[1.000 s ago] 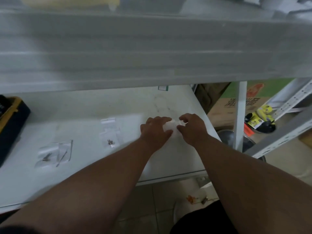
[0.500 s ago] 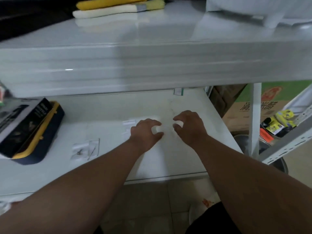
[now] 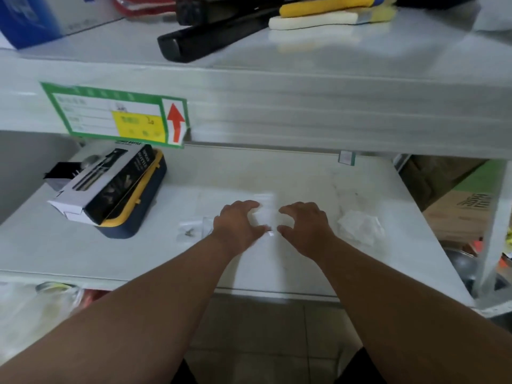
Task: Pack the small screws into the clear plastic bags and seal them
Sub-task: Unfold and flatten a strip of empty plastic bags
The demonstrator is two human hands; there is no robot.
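both hands, left [image 3: 238, 226] and right [image 3: 306, 228], pinch a clear bag [image 3: 265, 217] on the shelf [image 3: 304, 173] between curled fingers, likely holding its mouth for sealing; another bag [image 3: 191, 228] lies left.

white shelf [image 3: 277, 167] | clear bags [image 3: 264, 214], screws [image 3: 189, 232] bag, boxed case [image 3: 130, 206]

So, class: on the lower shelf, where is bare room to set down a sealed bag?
Bare patches: behind the hands toward the back edge, and along the front edge left of the left forearm. Crowded: the boxes far left and the bag pile right.
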